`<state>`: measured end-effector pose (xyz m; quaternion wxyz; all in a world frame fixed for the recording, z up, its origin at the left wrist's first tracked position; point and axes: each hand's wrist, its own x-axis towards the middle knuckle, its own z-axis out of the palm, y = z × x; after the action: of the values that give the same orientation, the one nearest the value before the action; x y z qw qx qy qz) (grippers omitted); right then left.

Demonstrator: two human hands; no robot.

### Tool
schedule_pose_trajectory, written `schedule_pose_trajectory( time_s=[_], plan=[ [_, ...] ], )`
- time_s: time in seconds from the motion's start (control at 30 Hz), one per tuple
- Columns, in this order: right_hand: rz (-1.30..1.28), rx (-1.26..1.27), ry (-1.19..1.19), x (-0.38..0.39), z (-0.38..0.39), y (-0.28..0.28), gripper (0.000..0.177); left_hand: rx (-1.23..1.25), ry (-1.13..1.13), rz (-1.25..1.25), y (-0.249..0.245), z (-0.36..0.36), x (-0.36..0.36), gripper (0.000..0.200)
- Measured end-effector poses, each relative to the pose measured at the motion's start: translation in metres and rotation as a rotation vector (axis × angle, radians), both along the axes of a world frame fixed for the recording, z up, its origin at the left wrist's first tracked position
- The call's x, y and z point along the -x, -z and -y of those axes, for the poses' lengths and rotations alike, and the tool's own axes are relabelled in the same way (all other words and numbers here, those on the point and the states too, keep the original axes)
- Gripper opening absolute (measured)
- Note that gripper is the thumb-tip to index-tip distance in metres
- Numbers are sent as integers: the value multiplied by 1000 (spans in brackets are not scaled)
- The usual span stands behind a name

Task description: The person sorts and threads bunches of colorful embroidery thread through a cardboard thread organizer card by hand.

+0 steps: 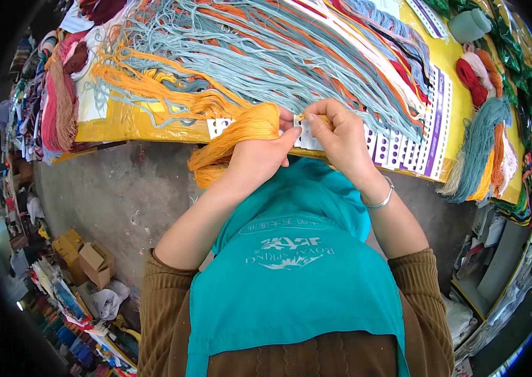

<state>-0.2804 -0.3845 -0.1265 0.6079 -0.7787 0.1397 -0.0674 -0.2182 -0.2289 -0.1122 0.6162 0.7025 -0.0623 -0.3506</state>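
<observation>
Right hand (343,139) fingers (317,119): pinched together on a thin orange strand (304,117) at the punched card (309,141).
Left hand (258,156): closed round the orange skein (241,132), at the counter's (451,94) near edge.
Done: grey-blue threads (266,56) already fan out from the card.
Left: holes toward its right end look unfilled.

Thread bundle (241,135) over punched card (398,151) at table (121,129) edge.

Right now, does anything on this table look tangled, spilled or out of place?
Nothing looks damaged. The loose orange threads lie tangled across the pale blue-grey thread bundles on the yellow table, messier than the straight strands further right. Small pale scraps litter the grey concrete floor below.
</observation>
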Motion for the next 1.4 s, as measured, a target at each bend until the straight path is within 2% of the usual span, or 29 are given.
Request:
schedule_pose_trajectory(
  time_s=[0.27,0.47,0.67,0.83,0.97,1.07,1.2,1.27,1.33,1.37,1.4],
  plan=[
    [38,118,5,-1,-1,1,11,45,-81,-36,4,-2,-4,21],
    [72,208,24,-2,-5,5,9,79,-122,-225,-10,-3,-5,21],
    [96,189,9,-2,-6,5,9,-73,8,-219,-8,0,-11,22],
    [84,85,-18,-2,-4,9,12,-114,-26,-87,-6,-4,-10,16],
    [7,201,-67,-4,-3,4,19,-322,-52,-10,2,-28,-23,16],
    [-59,302,-105,-6,-4,-5,24,-69,-78,-59,-10,-26,-15,16],
    [-48,400,-108,-7,-6,-4,26,87,34,-132,-16,-15,-5,14],
    [-47,449,-74,-9,-7,-1,27,87,60,-229,-18,-12,-2,19],
    [-147,362,-49,-12,-7,-4,30,160,65,-296,-22,-12,-8,22],
    [-159,106,-47,-13,-5,-5,33,116,19,-273,-10,-13,-9,26],
    [-136,92,-52,-14,-1,-4,34,65,37,-216,-11,-9,-11,26]
  ],
)
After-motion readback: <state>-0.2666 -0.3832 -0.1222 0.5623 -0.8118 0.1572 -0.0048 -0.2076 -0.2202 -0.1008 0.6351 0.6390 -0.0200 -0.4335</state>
